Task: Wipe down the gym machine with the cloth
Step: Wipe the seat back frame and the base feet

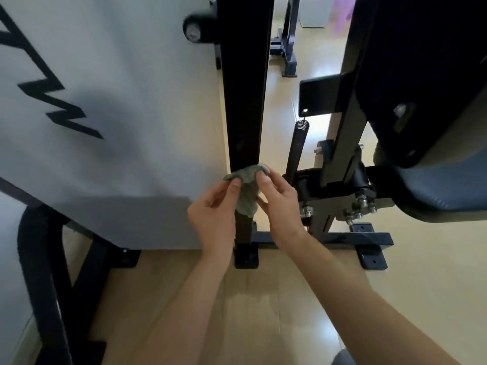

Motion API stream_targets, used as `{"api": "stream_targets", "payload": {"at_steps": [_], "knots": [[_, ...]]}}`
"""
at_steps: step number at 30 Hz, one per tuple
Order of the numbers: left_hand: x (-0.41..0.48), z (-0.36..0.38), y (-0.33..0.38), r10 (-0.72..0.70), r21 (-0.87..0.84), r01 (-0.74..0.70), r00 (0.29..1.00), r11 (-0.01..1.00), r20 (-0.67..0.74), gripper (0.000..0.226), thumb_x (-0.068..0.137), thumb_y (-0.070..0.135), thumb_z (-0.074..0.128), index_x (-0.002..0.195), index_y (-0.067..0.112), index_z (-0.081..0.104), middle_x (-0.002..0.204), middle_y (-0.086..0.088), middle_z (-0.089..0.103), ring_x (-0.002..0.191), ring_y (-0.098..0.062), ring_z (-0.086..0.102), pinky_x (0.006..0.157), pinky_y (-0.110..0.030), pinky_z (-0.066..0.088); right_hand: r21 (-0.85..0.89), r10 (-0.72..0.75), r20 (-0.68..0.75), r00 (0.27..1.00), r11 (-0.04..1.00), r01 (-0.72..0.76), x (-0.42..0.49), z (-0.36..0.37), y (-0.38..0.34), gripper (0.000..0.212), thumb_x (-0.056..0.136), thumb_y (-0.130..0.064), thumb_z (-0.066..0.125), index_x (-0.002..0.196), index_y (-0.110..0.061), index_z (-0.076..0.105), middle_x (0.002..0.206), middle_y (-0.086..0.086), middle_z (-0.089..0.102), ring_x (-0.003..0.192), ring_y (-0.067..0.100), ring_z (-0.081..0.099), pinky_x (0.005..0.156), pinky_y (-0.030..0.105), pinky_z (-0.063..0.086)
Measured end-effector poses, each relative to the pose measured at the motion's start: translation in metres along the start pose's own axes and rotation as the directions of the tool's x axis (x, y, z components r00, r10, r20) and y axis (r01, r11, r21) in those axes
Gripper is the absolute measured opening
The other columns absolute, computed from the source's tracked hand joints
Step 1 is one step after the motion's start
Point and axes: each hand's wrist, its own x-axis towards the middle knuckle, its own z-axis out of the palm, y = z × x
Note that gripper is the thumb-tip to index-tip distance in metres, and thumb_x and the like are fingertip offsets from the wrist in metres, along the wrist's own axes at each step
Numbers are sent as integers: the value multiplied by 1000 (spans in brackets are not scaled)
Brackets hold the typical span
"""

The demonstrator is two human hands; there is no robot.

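left hand (214, 214) + right hand (279, 204) | pinch cloth (246, 191) | at black post (246, 83)

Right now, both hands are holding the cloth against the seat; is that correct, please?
Not quite. The head view shows the left hand and right hand holding the cloth against the black post, not the seat, which lies to the right.

The pale wooden floor (263, 299) runs the whole length of the room, its boards brighter and faintly glossy toward the far end. Back there stands another dark equipment frame (288, 35) on flat feet, a white boxy object (313, 18) just beside it and a blurred purple shape (342, 11) further right.
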Motion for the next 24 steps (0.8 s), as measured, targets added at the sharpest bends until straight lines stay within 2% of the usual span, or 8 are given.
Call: {"api": "stream_targets", "payload": {"at_steps": [2, 5, 9, 13, 15, 17, 21, 24], "knots": [[4, -6, -30, 13, 7, -13, 1000, 1000, 2, 18, 86, 20, 81, 102, 11, 80, 87, 2, 79, 85, -16, 76, 84, -39, 62, 23, -17, -12, 1000, 1000, 17, 3, -3, 31, 36, 102, -24, 57, 137, -17, 60, 122, -3, 70, 109, 2, 66, 84, 17, 55], [9, -14, -72, 13, 21, -13, 1000, 1000, 15, 16, 85, 21, 82, 98, 13, 80, 84, 2, 79, 84, -16, 76, 83, -39, 62, -4, -33, -18, 999, 999, 33, 9, -11, 73, 36, 101, -28, 58, 137, -21, 60, 121, -7, 70, 108, 0, 65, 83, 16, 55], [15, -22, -132, -26, 85, 24, 999, 996, 23, 12, 81, 27, 85, 89, 20, 81, 80, 3, 78, 80, -16, 76, 80, -40, 62, -24, 21, -11, 1000, 999, -21, 14, -31, 126, 29, 100, -29, 59, 128, -22, 66, 109, -11, 73, 102, -1, 67, 92, 27, 57], [16, -27, -188, -185, 107, 187, 982, 977, -25, 9, 78, 26, 87, 79, 24, 79, 77, 2, 78, 79, -20, 76, 76, -37, 62, -137, 98, -46, 994, 985, -104, 27, -44, 164, 32, 95, -26, 69, 126, -23, 64, 113, -6, 71, 107, 10, 66, 96, 38, 57], [19, -27, -205, -276, 80, 280, 959, 957, -61, 10, 78, 22, 87, 79, 21, 77, 78, -1, 78, 79, -20, 76, 71, -31, 62, -157, 111, -69, 991, 980, -121, 34, -46, 176, 37, 90, -20, 75, 126, -22, 64, 114, -3, 71, 107, 14, 67, 92, 36, 59], [22, -26, -217, -304, 116, 312, 949, 943, -86, 10, 79, 20, 86, 80, 18, 76, 81, -5, 78, 76, -18, 75, 67, -28, 59, -173, 129, -96, 987, 974, -144, 37, -48, 187, 39, 87, -12, 77, 123, -20, 65, 112, -1, 72, 105, 16, 69, 89, 34, 60], [26, -32, -251, -319, 198, 337, 940, 920, -118, 9, 80, 22, 85, 81, 18, 78, 79, -4, 77, 74, -21, 74, 73, -39, 63, -182, 179, -128, 976, 963, -200, 43, -59, 219, 38, 84, -1, 77, 116, -19, 66, 109, 3, 73, 102, 18, 71, 90, 38, 60], [25, -38, -279, -394, 164, 407, 913, 899, -105, 10, 82, 26, 84, 84, 17, 79, 81, -5, 78, 73, -19, 73, 77, -40, 64, -246, 235, -139, 962, 933, -263, 49, -69, 245, 36, 84, -4, 77, 111, -25, 67, 108, 1, 73, 101, 19, 71, 92, 42, 60]]}}
